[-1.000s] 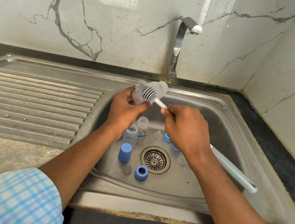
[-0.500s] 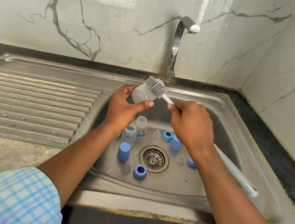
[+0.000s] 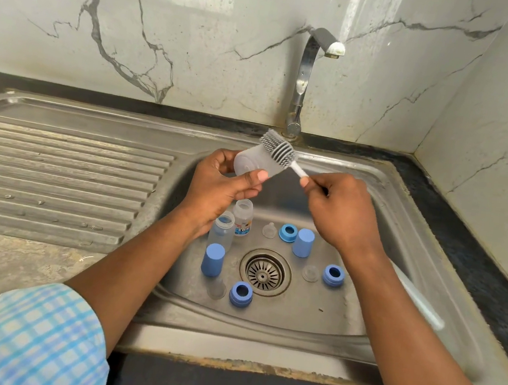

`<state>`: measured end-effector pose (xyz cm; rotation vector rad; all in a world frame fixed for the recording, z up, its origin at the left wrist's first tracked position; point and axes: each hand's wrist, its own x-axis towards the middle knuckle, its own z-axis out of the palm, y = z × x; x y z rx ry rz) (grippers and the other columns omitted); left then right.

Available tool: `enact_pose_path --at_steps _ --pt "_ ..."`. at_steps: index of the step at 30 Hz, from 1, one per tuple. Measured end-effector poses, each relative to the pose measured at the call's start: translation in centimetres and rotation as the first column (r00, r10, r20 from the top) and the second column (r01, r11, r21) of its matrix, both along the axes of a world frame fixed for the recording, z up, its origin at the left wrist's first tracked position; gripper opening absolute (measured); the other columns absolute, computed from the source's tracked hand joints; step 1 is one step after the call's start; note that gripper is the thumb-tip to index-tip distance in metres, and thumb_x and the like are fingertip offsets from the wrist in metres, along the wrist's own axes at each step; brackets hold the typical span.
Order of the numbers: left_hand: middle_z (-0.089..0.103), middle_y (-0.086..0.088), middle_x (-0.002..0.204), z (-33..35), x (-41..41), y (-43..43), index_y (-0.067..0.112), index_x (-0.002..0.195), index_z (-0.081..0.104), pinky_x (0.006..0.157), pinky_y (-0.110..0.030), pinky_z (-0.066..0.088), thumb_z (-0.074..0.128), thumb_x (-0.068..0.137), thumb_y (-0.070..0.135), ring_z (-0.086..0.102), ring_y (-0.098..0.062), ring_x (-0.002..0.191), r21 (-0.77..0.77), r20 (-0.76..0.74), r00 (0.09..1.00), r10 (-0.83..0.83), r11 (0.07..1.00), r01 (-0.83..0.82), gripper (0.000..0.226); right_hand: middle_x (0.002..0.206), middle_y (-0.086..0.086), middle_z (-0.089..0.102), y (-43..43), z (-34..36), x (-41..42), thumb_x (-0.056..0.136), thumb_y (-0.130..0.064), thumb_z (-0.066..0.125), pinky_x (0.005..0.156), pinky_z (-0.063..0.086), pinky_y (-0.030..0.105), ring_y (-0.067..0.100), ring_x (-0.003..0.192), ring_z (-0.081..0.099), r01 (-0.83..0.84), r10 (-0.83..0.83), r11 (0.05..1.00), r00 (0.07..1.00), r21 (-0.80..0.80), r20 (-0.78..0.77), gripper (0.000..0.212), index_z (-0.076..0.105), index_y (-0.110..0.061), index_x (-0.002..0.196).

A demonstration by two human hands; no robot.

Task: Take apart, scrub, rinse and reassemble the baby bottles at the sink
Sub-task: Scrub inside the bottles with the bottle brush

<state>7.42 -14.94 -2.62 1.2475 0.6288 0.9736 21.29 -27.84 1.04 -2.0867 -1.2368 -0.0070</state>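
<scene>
Up above the drain, back toward the tap, the left hand has fingers and thumb wrapped round a clear bottle lying on its side, base toward us. The right hand is clenched on the white handle of the brush, gripping close behind the grey bristle head. That head sits at the bottle's mouth end. Inside it or just against the wall? I can't tell.

Scrubbing stage, I'd judge, with plenty left. Two more bottles stand just left of the drain, blue caps stand either side of it, and blue rings and clear teats are dotted around it.

The danger? It's a smooth bottle held near its base, so a hard shove of the brush could pop it out of that grip. It would drop onto the parts round the drain and topple the upright ones. The long handle tail, reaching out right of the drain, could clip a cap too.
</scene>
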Motion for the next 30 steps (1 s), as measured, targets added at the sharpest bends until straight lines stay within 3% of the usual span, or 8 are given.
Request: enact_pose_path --at_steps 4,9,14,17,19,23,27,30 --pt "0.073 -0.009 0.093 0.1 0.2 -0.4 0.009 0.104 0.061 0.067 -0.029 0.06 0.079 0.079 0.02 0.075 -0.024 0.077 -0.011 -0.029 0.999 -0.025 1.0 0.024 0.033 0.056 0.001 0.051 0.2 -0.5 0.2 0.099 -0.037 0.052 0.053 0.038 0.034 0.03 0.057 0.053 0.116 -0.116 0.993 0.993 0.017 0.004 0.042 0.046 -0.028 0.059" --pt "0.075 -0.003 0.083 0.3 0.1 -0.1 0.01 0.099 0.062 0.069 -0.027 0.06 0.075 0.076 0.031 0.074 -0.02 0.078 -0.105 0.056 0.998 -0.007 0.994 0.013 0.034 0.048 -0.005 0.042 -0.3 0.4 -1.4 0.1 -0.031 0.053 0.049 0.031 0.029 0.013 0.045 0.036 -0.117 0.118 0.993 0.99 0.013 -0.077 0.035 0.061 -0.016 0.07" --pt "0.072 -0.004 0.099 0.2 0.0 -0.2 0.02 0.115 0.056 0.075 -0.032 0.06 0.072 0.07 0.031 0.073 -0.022 0.085 -0.132 0.142 0.984 -0.11 0.983 0.129 0.049 0.052 -0.002 0.044 -0.4 0.8 -1.6 0.1 -0.031 0.054 0.052 0.032 0.03 0.009 0.045 0.033 -0.186 0.184 0.983 0.969 0.007 -0.166 0.035 0.069 -0.003 0.088" --pt "0.07 -0.009 0.107 0.2 0.1 -0.4 0.017 0.121 0.061 0.076 -0.031 0.06 0.074 0.071 0.027 0.073 -0.022 0.088 -0.108 0.106 0.984 -0.14 0.983 0.151 0.052 0.051 -0.003 0.046 -0.4 0.7 -1.2 0.1 -0.035 0.053 0.051 0.033 0.03 0.016 0.048 0.039 -0.077 0.076 0.997 0.993 -0.009 -0.088 0.034 0.067 -0.016 0.075" --pt "0.071 -0.013 0.107 0.2 0.2 -0.6 0.015 0.116 0.064 0.073 -0.03 0.06 0.076 0.071 0.028 0.074 -0.023 0.087 -0.112 0.08 0.987 -0.139 0.983 0.147 0.049 0.053 -0.001 0.047 0.0 0.3 -0.9 0.099 -0.039 0.052 0.053 0.033 0.032 0.024 0.053 0.045 0.055 -0.055 0.999 0.998 0.003 0.004 0.042 0.052 -0.024 0.06" --pt "0.071 -0.017 0.107 0.1 0.3 -0.6 0.012 0.11 0.062 0.071 -0.03 0.06 0.076 0.068 0.031 0.074 -0.027 0.087 -0.143 0.077 0.987 -0.139 0.978 0.149 0.048 0.06 0.005 0.054 0.3 -0.1 0.1 0.1 -0.04 0.049 0.054 0.036 0.035 0.034 0.061 0.054 0.173 -0.174 0.984 0.984 0.04 0.045 0.041 0.05 -0.022 0.062" --pt "0.073 -0.014 0.097 0.0 0.3 -0.5 0.009 0.107 0.057 0.07 -0.029 0.06 0.072 0.068 0.034 0.075 -0.024 0.084 -0.221 0.114 0.986 -0.119 0.965 0.142 0.049 0.048 -0.006 0.042 -0.4 0.3 -1.0 0.1 -0.034 0.053 0.048 0.028 0.027 0.015 0.045 0.039 -0.051 0.051 0.999 0.998 -0.012 -0.037 0.044 0.049 -0.022 0.059" --pt "0.073 -0.011 0.097 0.1 0.2 -0.4 0.005 0.119 0.054 0.07 -0.029 0.06 0.069 0.07 0.034 0.074 -0.02 0.083 -0.265 0.183 0.976 -0.115 0.95 0.162 0.059 0.047 -0.006 0.041 -0.4 0.7 -2.0 0.1 -0.031 0.054 0.047 0.028 0.027 0.009 0.041 0.031 -0.193 0.188 0.981 0.975 -0.032 -0.117 0.039 0.062 -0.007 0.071"
